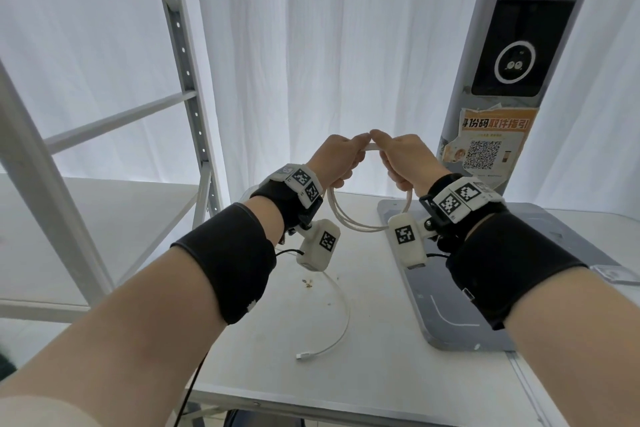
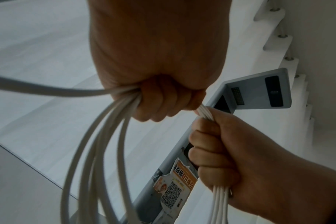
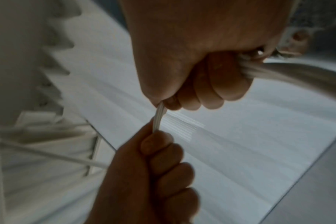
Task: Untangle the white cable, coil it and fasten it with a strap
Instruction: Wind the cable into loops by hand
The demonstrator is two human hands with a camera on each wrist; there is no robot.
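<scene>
Both hands raised above the flat white tabletop (image 1: 363, 340), knuckles nearly touching. Left hand (image 1: 337, 158) fisted tight around the smooth, round-section white cable (image 1: 360, 224); right hand (image 1: 403, 163) also fisted round the same bundle, just beside it. A short flat run of parallel strands spans the small gap between the fists; wrist views show about four strands side by side there. Below the hands the cable hangs as a multi-turn loop, clear of the table, its bottom arc between the two wrist-mounted white camera blocks (image 1: 318, 244). One loose tail leaves the left fist, drops behind the left camera block and curves across the tabletop to a small white plug end (image 1: 304, 355) lying flat near the front-centre. No strap can be made out.

Open room: bare table around the tail, front edge of the table close below the forearms. Right of the loop, a flat grey metal base plate (image 1: 460, 315) with rounded corners lies on the table, carrying a grey upright pillar (image 1: 485, 135) with a dark glossy panel and a peeling orange QR sticker (image 1: 491, 142); right wrist is near it. Left, a perforated grey metal shelf frame (image 1: 188, 80) stands beside the table edge. White pleated curtain (image 1: 329, 45) behind. Small brown crumbs (image 1: 307, 283) on the table by the tail.
</scene>
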